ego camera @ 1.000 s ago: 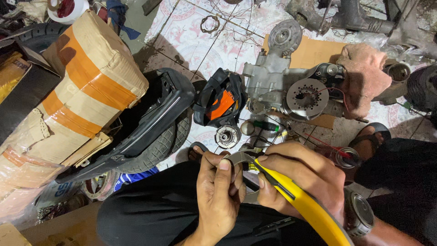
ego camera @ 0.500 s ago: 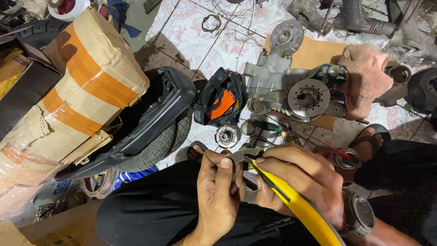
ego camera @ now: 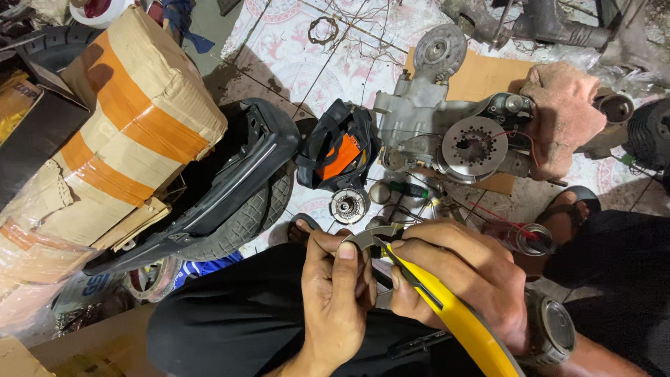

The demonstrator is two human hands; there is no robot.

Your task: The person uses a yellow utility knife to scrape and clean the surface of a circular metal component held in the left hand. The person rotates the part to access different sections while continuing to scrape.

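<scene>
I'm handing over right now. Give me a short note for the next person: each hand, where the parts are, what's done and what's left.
Left hand: pinches a curved grey metal part over the lap, thumb on top.
Right hand: grip closed on a yellow-handled tool, its tip against the curved part.
On the floor ahead: the engine casing with its round slotted disc, a small round bearing-like piece, a green-handled screwdriver, a pink rag.
Done: curved part is off the floor and in hand.
Left: the tool work on it looks unfinished; its exact contact point is hard to see.
</scene>
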